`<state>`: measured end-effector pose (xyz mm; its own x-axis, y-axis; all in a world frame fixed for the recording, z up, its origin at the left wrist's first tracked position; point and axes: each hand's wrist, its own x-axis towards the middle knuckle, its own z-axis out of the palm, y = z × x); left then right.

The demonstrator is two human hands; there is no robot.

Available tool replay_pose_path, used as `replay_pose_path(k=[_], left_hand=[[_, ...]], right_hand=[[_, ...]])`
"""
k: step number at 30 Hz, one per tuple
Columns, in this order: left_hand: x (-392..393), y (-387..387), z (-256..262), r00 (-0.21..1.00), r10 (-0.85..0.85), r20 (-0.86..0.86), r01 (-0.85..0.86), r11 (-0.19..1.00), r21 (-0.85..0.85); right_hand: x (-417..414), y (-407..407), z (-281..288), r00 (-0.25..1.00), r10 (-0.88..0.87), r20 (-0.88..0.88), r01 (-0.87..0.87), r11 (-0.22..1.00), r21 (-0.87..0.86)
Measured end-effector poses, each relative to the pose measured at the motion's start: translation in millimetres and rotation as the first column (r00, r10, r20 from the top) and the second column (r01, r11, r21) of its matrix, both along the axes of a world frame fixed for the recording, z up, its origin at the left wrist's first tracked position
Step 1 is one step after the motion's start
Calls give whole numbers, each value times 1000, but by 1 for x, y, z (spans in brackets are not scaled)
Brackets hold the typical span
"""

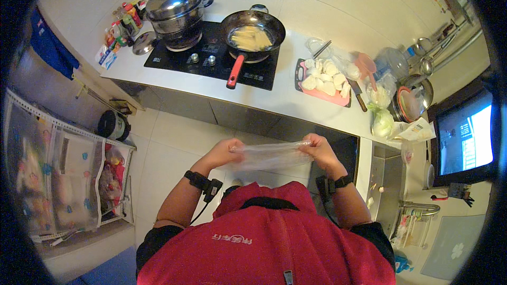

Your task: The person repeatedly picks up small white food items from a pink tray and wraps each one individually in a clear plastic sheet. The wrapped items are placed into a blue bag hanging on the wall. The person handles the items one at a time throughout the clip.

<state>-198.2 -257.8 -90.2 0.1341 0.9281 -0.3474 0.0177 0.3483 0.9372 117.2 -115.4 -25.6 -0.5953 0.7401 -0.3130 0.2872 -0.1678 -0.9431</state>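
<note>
A clear plastic bag [273, 156] is stretched sideways between both hands, above the floor in front of the counter. My left hand [227, 152] grips one end, its fingers slightly blurred. The other end is pinched between thumb and fingers of my right hand [320, 151]. Beyond the hands, a black wok [283, 33] with a red handle sits on the cooktop [214, 69], with yellow strips of food [250, 38] in it. White slices of food [324, 76] lie heaped on a pink cutting board [336, 98] to the right.
A lidded steel steamer pot [176, 16] stands left of the wok, near several bottles [128, 19]. A knife [359, 97] lies beside the board. Farther right are a leafy vegetable [382, 122], a sink [380, 190] and a window [467, 138]. A covered rack [71, 174] stands at left.
</note>
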Motion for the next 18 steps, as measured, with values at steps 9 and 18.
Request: replay_pose_path(k=[9, 18], left_hand=[[-19, -17, -15, 962, 155, 224, -144, 987, -66], [-15, -10, 27, 996, 25, 90, -22, 999, -32]], right_hand=[[-40, -12, 18, 993, -105, -61, 98, 990, -102], [-10, -4, 10, 979, -112, -170, 92, 988, -124]])
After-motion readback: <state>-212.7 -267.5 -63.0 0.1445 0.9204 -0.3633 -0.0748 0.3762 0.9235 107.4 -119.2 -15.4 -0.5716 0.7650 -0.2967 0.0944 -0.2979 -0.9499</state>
